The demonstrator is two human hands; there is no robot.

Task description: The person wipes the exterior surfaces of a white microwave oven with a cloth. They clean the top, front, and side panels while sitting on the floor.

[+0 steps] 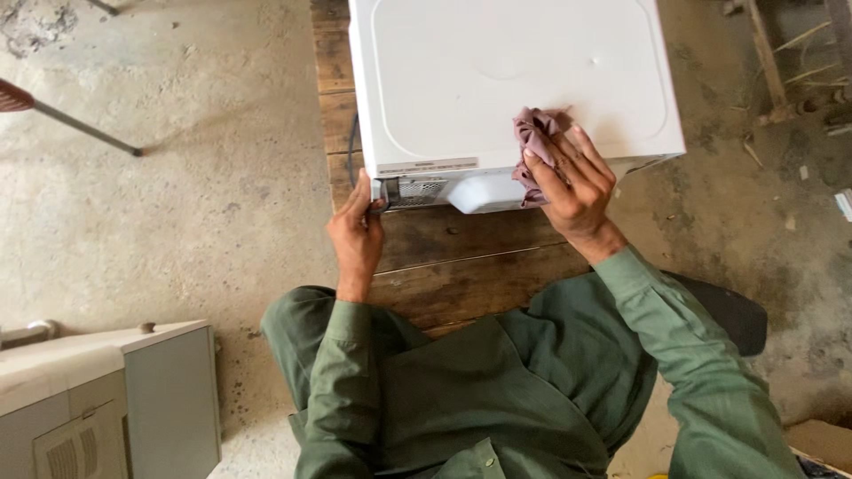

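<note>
**Cloth pressed to a white appliance casing, other hand steadying the corner**

The right hand (575, 182) lies flat on the near edge of a white appliance casing (497, 71), fingers spread and nearly straight, pinning a mauve cloth (535, 133) beneath them. The cloth bunches up beyond the fingertips and a strip hangs down past the index finger, over the casing's front lip. How much cloth sits under the palm is hidden by the hand itself.

The left hand (357, 232) is at the casing's near left corner. Its fingers curl up against the edge beside a small vented grille (417, 189), and the thumb side seems to press the corner. Whether the fingers close around anything or only rest against the edge cannot be told, since their tips are lost behind a dark bracket there.

The casing rests on a wooden plank table (461, 257), which shows below both wrists. The casing's far end is cut off by the top of the frame, so its full shape is unclear. A dark cable (352, 146) runs just beyond the left fingertips, its ends out of sight.

Off to the left of the left hand, well apart, stands a grey and white cabinet-like unit (115, 399) on the concrete floor (177, 195), partly cropped by the frame.
</note>
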